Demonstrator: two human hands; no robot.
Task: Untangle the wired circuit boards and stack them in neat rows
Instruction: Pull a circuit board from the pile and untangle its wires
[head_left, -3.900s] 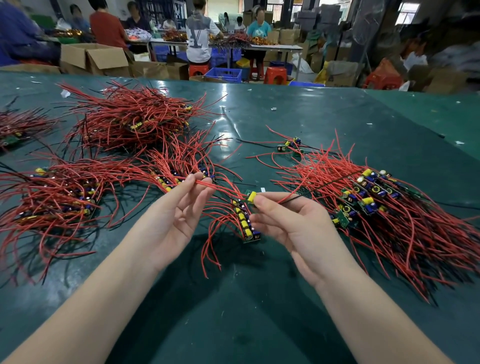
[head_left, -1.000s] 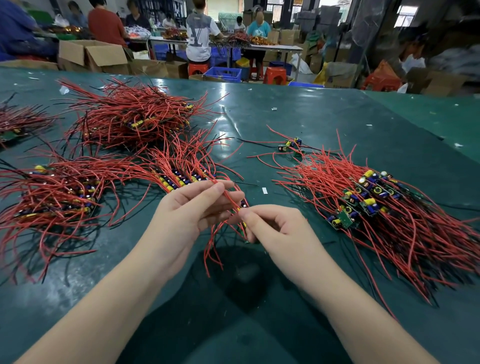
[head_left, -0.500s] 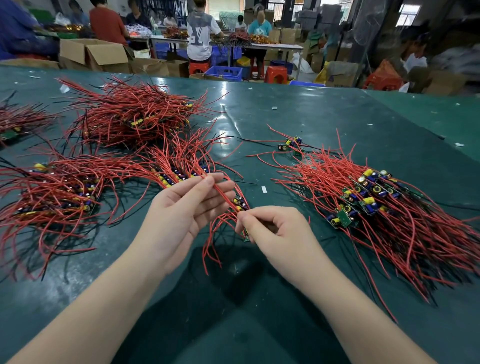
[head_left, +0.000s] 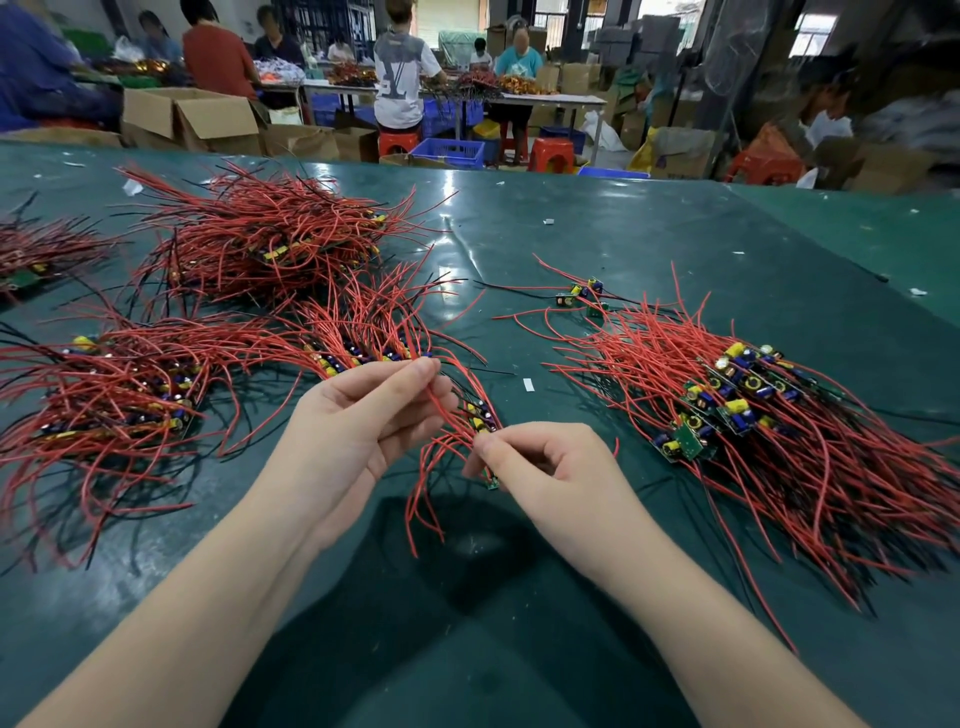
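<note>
2 hands work over a green table (head_left: 519, 649). The left hand (head_left: 363, 431) pinches several red wires (head_left: 441, 410) between thumb and fingertips, fingers only lightly bent. The right hand (head_left: 550, 467) has its fingers curled in, pinching the small boards (head_left: 480, 415) at the low end of that same bunch, with 1 green board corner (head_left: 492, 483) poking out below its thumb. This held bunch hangs between the hands, just beside the loose pile (head_left: 363, 332) it seems drawn from.

To the right lies the sorted stack (head_left: 727, 405), boards overlapping in a row and wires fanned out both ways. More tangled heaps (head_left: 249, 244) sit on the left, well apart from it.

Each board looks light and stiff, with tall capacitors that could snag or bend. The wires look limp and springy, quick to hook on neighbours. Best hold is probably the board edges, not the wires, since tugging a wire strains its solder joint. Free wires should be combed out gently.
</note>
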